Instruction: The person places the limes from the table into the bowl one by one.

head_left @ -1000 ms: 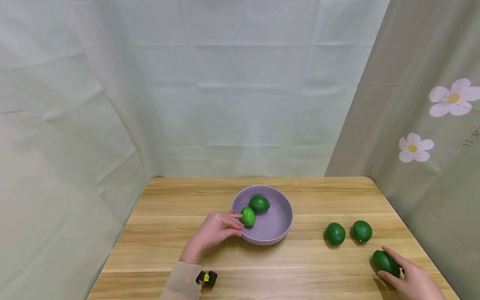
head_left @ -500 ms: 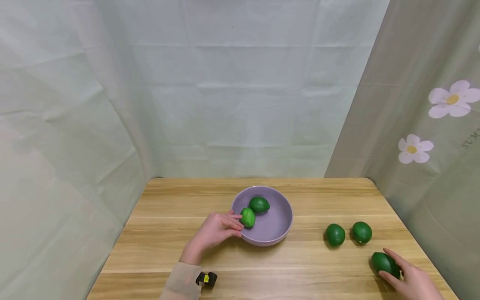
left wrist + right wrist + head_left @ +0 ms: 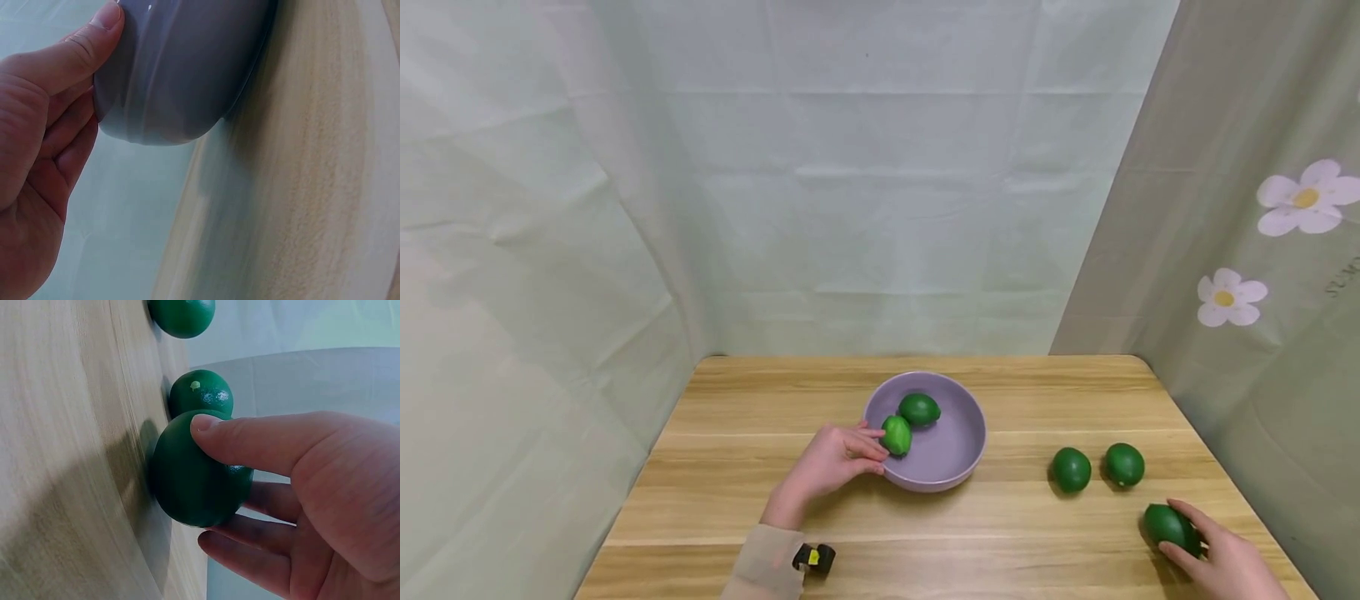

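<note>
One light fruit [image 3: 897, 435] and one inner lime [image 3: 919, 409] sit in the bowl [image 3: 947, 442] in the head view, the fruit by the left wall, the inner lime just behind it. The left hand [image 3: 831, 457] grips the bowl's rim, fingertips close to the fruit; whether they touch it, I cannot tell. Well apart from it, the right hand [image 3: 1228, 562] pinches the held lime [image 3: 1169, 527] at the near right of the table [image 3: 962, 546]. A middle lime [image 3: 1071, 470] and a far lime [image 3: 1124, 465] lie loose nearby. Over the last second almost nothing shifts: both hands keep their places, so I judge the grasp made and the lime not yet raised.

In the left wrist view, the thumb presses the bowl's outer wall; the bowl seems steadied, not moved.

In the right wrist view, thumb and fingers take opposite sides of the held lime. It looks to rest against the table, though a slight gap would be hard to see.
</note>
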{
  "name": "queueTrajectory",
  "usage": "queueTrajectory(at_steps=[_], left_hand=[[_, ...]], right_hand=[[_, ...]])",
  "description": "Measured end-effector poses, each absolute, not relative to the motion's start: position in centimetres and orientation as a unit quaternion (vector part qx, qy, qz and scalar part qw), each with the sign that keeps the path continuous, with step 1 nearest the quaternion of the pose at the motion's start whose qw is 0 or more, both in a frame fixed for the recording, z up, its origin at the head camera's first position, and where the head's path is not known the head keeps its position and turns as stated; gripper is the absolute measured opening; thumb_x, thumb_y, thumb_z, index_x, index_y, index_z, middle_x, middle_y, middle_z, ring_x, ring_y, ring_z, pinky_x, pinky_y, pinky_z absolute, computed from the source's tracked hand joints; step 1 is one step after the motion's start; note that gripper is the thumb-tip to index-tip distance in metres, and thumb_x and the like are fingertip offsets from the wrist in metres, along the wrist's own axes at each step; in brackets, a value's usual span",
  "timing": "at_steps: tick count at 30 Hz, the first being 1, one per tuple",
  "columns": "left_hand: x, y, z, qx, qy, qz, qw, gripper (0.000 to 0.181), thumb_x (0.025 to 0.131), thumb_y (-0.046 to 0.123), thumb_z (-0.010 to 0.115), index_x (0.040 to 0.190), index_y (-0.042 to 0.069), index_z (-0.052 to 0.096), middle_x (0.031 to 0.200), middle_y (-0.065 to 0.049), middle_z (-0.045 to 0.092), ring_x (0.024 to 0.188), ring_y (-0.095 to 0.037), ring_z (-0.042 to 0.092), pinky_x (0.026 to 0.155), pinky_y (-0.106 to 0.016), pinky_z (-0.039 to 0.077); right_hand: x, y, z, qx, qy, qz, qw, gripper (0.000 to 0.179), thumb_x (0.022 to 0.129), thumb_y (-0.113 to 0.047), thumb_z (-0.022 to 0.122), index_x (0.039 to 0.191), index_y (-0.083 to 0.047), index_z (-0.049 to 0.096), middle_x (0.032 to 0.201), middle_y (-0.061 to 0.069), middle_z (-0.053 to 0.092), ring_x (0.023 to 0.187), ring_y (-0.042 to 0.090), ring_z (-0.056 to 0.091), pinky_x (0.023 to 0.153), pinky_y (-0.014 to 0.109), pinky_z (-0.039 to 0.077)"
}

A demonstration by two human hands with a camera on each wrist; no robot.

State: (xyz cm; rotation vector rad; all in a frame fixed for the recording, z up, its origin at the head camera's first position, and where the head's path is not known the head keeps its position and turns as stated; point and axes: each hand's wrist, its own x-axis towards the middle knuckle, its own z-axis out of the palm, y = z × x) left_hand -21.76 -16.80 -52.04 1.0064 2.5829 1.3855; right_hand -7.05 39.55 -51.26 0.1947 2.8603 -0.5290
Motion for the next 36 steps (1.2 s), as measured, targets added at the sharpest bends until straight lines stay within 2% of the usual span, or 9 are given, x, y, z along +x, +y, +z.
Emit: queueTrajectory(at_steps=[6,12,21,27,36], left_hand=[[-21.7,-16.8,-52.0,0.324,0.832,0.449,0.022,0.019,0.085,0.014,0.09,0.102,0.007,0.086,0.104,0.008,0.082,0.128,-0.021,0.069,0.126,-0.043,0.034],[-21.8,-16.8,-52.0,0.328,0.83,0.45,0.02,0.019,0.085,0.013,0.09,0.102,0.006,0.086,0.104,0.006,0.082,0.127,-0.022,0.069,0.125,-0.043,0.035],[-21.7,-16.9,-52.1,0.331,0.827,0.454,0.016,0.018,0.085,0.012,0.09,0.1,0.005,0.085,0.103,0.005,0.082,0.126,-0.024,0.07,0.125,-0.043,0.035],[-21.7,-16.8,-52.1,0.335,0.82,0.464,0.009,0.018,0.084,0.013,0.091,0.099,0.005,0.086,0.102,0.007,0.082,0.126,-0.027,0.07,0.124,-0.048,0.036],[-21.6,-16.8,-52.1,0.329,0.824,0.461,0.01,0.018,0.084,0.013,0.091,0.1,0.006,0.086,0.102,0.008,0.082,0.126,-0.024,0.07,0.125,-0.047,0.036]], right_hand=[[-7.0,39.7,-51.5,0.08,0.971,-0.185,0.126,0.089,0.095,-0.052,0.079,0.147,0.012,0.045,0.117,0.041,0.065,0.09,0.035,0.069,0.075,0.055,0.061],[-6.9,39.7,-51.9,0.077,0.973,-0.187,0.115,0.089,0.092,-0.053,0.082,0.147,0.008,0.049,0.118,0.041,0.066,0.099,0.049,0.071,0.078,0.059,0.062],[-6.9,39.2,-52.0,0.078,0.973,-0.19,0.104,0.092,0.088,-0.055,0.085,0.148,0.006,0.051,0.12,0.042,0.066,0.1,0.05,0.071,0.078,0.06,0.062],[-6.9,38.4,-51.7,0.077,0.971,-0.209,0.092,0.093,0.086,-0.053,0.087,0.148,0.007,0.052,0.119,0.033,0.07,0.103,0.044,0.073,0.083,0.056,0.064],[-7.0,37.2,-50.8,0.049,0.972,-0.222,0.062,0.086,0.088,-0.052,0.086,0.146,0.004,0.057,0.122,0.025,0.073,0.108,0.04,0.072,0.08,0.049,0.066]])
